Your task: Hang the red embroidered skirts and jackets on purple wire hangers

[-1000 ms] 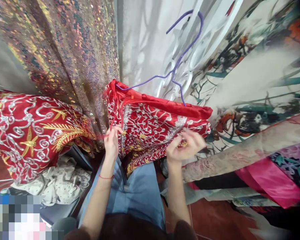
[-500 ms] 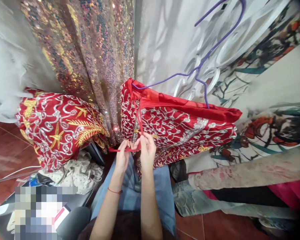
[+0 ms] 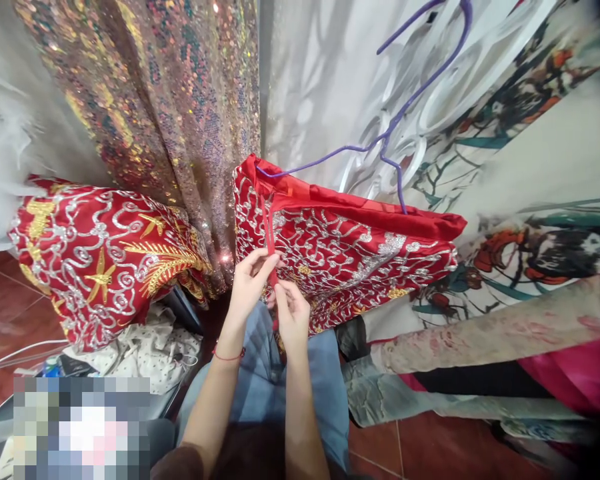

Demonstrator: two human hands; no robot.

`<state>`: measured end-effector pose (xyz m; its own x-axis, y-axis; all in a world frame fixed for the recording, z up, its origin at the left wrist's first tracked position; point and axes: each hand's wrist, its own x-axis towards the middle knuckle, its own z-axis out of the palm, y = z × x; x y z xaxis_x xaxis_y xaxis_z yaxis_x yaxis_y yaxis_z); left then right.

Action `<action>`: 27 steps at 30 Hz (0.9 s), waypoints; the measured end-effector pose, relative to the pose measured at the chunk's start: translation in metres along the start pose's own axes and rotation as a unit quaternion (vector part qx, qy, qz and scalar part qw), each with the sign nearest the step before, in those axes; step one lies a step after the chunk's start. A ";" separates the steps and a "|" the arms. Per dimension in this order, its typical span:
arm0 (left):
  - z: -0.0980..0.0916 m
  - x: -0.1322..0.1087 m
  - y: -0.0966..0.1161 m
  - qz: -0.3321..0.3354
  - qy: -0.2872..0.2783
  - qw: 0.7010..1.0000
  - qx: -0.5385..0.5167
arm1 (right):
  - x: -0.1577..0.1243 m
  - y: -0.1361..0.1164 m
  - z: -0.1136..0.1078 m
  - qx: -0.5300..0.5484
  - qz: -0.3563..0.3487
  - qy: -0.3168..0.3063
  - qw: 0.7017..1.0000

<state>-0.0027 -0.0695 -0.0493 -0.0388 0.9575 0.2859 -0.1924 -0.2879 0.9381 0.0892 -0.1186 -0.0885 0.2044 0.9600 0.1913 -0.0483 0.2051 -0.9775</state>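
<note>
A red garment (image 3: 337,250) with silver and gold embroidery hangs by its red waistband from a purple wire hanger (image 3: 325,157). Down its left part runs a thin red ribbon (image 3: 270,235). My left hand (image 3: 250,280) pinches this ribbon between thumb and fingers, close to the embroidered cloth. Just below and to the right, my right hand (image 3: 292,308) is closed on the same ribbon, fingertips nearly meeting the left ones. The ribbon's lower end is partly hidden behind my right hand.
Another red embroidered cloth (image 3: 105,260) drapes over a dark chair at left, near a dotted white cloth (image 3: 153,353). A sequined fabric (image 3: 200,113) hangs behind. Floral-print and other fabrics (image 3: 525,257) hang at right. A blurred-out patch covers the lower left.
My left hand has moved up to grip the ribbon higher, and my right hand has dropped slightly below it. The sideways loop of ribbon between the hands is gone. The view has shifted a little.
</note>
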 end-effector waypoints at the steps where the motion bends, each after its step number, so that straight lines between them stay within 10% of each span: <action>1: -0.001 0.004 0.000 0.001 0.002 1.000 0.003 | 0.000 -0.001 -0.002 -0.047 -0.031 0.035 0.998; 6: -0.010 0.018 -0.006 -0.008 -0.034 0.999 0.027 | 0.002 0.000 -0.014 -0.111 -0.106 0.166 0.974; 20: 0.010 0.068 0.011 0.061 0.068 0.995 -0.039 | 0.000 -0.002 -0.020 -0.338 -0.150 0.009 0.929; 27: -0.006 0.042 -0.013 0.188 0.214 0.958 0.040 | 0.009 -0.035 -0.019 -0.125 -0.131 0.107 0.978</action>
<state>-0.0075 -0.0257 -0.0506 -0.4926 0.7006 0.5162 -0.0110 -0.5982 0.8013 0.1116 -0.1209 -0.0544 0.3781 0.8140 0.4410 0.2686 0.3594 -0.8937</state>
